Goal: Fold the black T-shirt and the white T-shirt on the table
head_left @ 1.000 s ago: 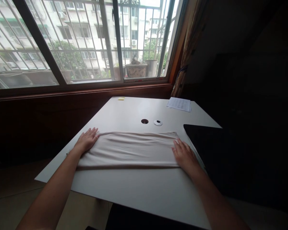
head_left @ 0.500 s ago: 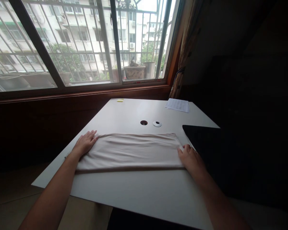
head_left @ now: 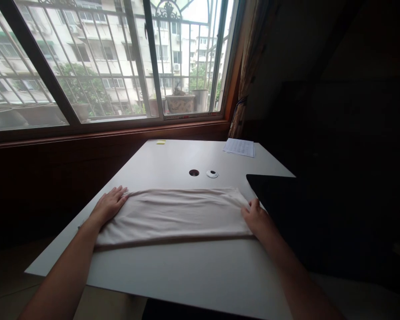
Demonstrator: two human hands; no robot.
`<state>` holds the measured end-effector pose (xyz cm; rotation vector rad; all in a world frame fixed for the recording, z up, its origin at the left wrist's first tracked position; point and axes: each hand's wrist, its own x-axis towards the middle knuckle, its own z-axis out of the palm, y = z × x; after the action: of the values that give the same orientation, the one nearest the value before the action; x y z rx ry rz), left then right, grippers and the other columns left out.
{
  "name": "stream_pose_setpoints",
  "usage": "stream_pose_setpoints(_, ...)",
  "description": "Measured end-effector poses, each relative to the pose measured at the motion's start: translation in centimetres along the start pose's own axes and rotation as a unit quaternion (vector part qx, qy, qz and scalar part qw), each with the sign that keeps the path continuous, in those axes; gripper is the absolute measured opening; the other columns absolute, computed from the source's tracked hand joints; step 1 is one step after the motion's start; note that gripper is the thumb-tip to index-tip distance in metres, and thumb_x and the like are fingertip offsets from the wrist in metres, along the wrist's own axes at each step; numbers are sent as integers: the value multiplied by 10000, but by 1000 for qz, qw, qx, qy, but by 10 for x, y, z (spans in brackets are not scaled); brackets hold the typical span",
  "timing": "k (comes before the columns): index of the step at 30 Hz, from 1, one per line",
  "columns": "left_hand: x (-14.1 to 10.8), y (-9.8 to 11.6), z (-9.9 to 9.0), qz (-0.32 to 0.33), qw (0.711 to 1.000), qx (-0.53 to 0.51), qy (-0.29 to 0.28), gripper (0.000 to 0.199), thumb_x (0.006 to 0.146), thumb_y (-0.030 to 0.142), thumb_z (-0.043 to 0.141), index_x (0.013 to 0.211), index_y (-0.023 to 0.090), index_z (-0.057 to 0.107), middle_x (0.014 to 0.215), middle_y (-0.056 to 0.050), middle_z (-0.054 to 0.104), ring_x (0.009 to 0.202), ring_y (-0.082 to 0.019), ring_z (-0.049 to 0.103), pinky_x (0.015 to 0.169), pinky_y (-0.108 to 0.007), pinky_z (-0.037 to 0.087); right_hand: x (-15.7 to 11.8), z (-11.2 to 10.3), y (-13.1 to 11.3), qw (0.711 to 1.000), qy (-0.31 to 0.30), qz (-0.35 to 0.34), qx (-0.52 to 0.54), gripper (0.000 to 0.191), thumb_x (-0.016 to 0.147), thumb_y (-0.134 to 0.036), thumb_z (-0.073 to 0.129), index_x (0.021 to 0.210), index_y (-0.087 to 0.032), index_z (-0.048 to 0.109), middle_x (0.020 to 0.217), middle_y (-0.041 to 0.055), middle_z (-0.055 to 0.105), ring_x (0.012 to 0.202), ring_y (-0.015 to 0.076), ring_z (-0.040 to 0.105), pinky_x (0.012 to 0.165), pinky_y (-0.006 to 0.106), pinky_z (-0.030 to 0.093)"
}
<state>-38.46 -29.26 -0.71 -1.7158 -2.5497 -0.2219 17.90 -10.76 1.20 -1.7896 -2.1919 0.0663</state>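
A pale, folded piece of cloth (head_left: 176,215) lies as a long strip across the white table (head_left: 173,271), with wrinkles running along its length. My left hand (head_left: 108,205) rests flat on the cloth's left end, fingers stretched out toward the window. At the opposite end, my right hand (head_left: 257,218) has its fingers curled and pinched on the right edge of the cloth. Whether the cloth is a garment cannot be told from its folded shape.
Behind the cloth are a round hole (head_left: 194,173) in the tabletop and a white ring-shaped cover (head_left: 212,174). Papers (head_left: 239,147) and a yellow note (head_left: 161,142) lie near the far edge. A dark panel (head_left: 280,200) borders the right side. A barred window (head_left: 120,66) stands beyond.
The view has shifted slightly, so the table sits a little further left. My right hand's fingers pull at the cloth's right edge, which looks more drawn; my left hand stays flat on it.
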Motion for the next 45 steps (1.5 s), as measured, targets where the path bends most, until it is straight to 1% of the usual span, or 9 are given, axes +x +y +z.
stream_pose_setpoints(9,-8,10,-16,52,983,-60,166,567,989,464,356,1475,216,510,1593,-85,444,1500,-271,353,1247,-501,238,-1,-3,1,998,-32,-3,45,528,943,-307,486,1437,-129,429,1049,187,743,927,335,730,756,371,521)
stream_pose_setpoints(15,-30,15,-39,114,990,-61,59,570,971,635,394,1360,303,645,1474,-42,588,1489,-312,368,1233,-508,283,3,-2,5,992,-47,21,112,580,916,-336,515,1471,-183,443,1077,154,746,983,322,725,808,361,531)
stream_pose_setpoints(23,-50,-34,-26,-45,969,-238,52,688,893,645,496,1434,227,567,1445,-106,607,1314,-323,586,1117,-442,468,18,3,14,971,-41,55,228,557,844,-339,602,1384,-202,580,1125,138,735,999,290,718,876,371,539)
stream_pose_setpoints(29,-59,-10,-37,-41,927,-373,-13,686,942,618,493,1536,282,420,1577,-95,469,1413,-285,495,1091,-353,495,51,-44,18,978,0,52,203,526,831,-227,638,1356,-194,634,1131,149,721,1022,272,699,895,360,528)
stream_pose_setpoints(33,-54,11,-35,23,939,-342,-11,667,934,614,501,1506,274,459,1567,-88,476,1437,-275,464,1126,-367,467,78,-97,12,986,55,2,157,483,859,-228,632,1337,-158,638,1120,155,712,951,274,695,825,374,545)
stream_pose_setpoints(36,-46,19,-24,73,952,-290,61,609,935,597,488,1409,223,561,1515,-105,517,1429,-281,463,1175,-410,417,91,-130,-19,991,70,-25,114,471,879,-228,621,1344,-153,630,1043,141,721,881,295,699,755,393,552)
stream_pose_setpoints(38,-43,21,-17,96,953,-277,77,564,948,566,488,1373,210,591,1478,-108,545,1397,-276,494,1187,-424,404,92,-142,-58,992,79,-62,81,455,876,-192,608,1330,-162,636,1041,122,732,949,315,698,838,429,542)
stream_pose_setpoints(41,-46,20,-14,113,950,-279,80,505,970,513,492,1353,205,611,1457,-104,564,1371,-264,515,1190,-426,398,74,-144,-140,985,67,-136,77,417,918,-206,579,1332,-194,626,1042,90,735,996,290,702,894,405,524)
stream_pose_setpoints(45,-53,20,-18,107,949,-285,81,456,984,478,481,1327,224,642,1439,-79,599,1346,-260,543,1180,-438,412,11,-123,-253,955,-10,-276,105,371,979,-159,493,1336,-195,588,972,104,749,942,278,712,856,415,531)
